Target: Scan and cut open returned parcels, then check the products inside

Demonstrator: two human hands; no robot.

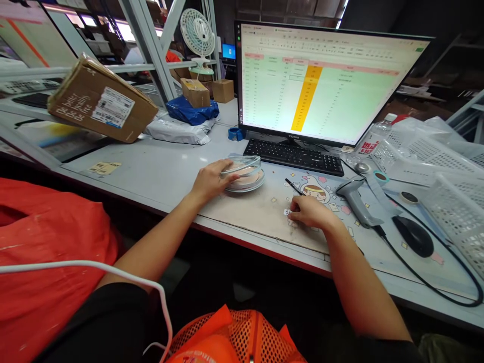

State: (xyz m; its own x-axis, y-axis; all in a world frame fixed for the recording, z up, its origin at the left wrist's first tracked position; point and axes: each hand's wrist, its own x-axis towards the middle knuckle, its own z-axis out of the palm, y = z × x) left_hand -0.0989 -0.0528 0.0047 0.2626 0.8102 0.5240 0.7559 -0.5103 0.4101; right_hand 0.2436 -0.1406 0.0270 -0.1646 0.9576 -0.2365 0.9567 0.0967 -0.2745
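My left hand (212,180) is closed at the left side of a low stack of pale, round discs (245,179) in clear plastic. Its thumb lies against the front of the stack and the fingers on the raised clear top part. The exact kind of item is unclear. My right hand (310,210) is closed above the desk mat, to the right of the stack. A black pen (294,186) sticks out from it, pointing up and left. Between thumb and fingertips shows the edge of a small white label (286,212) with dark marks.
Behind the stack stand a keyboard (295,156) and a monitor (328,80). On the right lie a barcode scanner (357,201), a mouse (413,236) and white baskets (457,217). A tilted carton (102,101) and wrapped parcels (181,128) are on the left. A white cable (94,264) crosses my left arm.
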